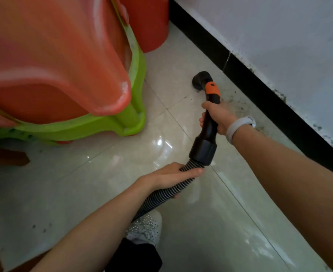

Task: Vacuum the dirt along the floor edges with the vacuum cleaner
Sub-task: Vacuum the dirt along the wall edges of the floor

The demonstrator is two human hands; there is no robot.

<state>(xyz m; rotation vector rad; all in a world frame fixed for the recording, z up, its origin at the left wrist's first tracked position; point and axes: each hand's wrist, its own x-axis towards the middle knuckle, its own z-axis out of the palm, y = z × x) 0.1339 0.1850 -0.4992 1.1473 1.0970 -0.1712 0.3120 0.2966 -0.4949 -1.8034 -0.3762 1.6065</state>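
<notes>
A black vacuum wand (206, 132) with an orange collar (212, 89) points at the tiled floor, its round black nozzle (200, 79) touching the tiles a short way from the black skirting (259, 91). My right hand (215, 116), with a white band on the wrist, grips the wand below the collar. My left hand (173, 174) holds the ribbed grey hose (173, 190) just behind the wand's wide cuff. Dark dirt specks (238, 107) lie on the tiles along the skirting, to the right of my right hand.
Stacked orange and green plastic stools (95, 114) stand close on the left, with another orange stool (148, 22) behind them by the wall. The white wall (279, 36) rises above the skirting. My white shoe (146, 228) is on the glossy tiles (230, 222) below the hose.
</notes>
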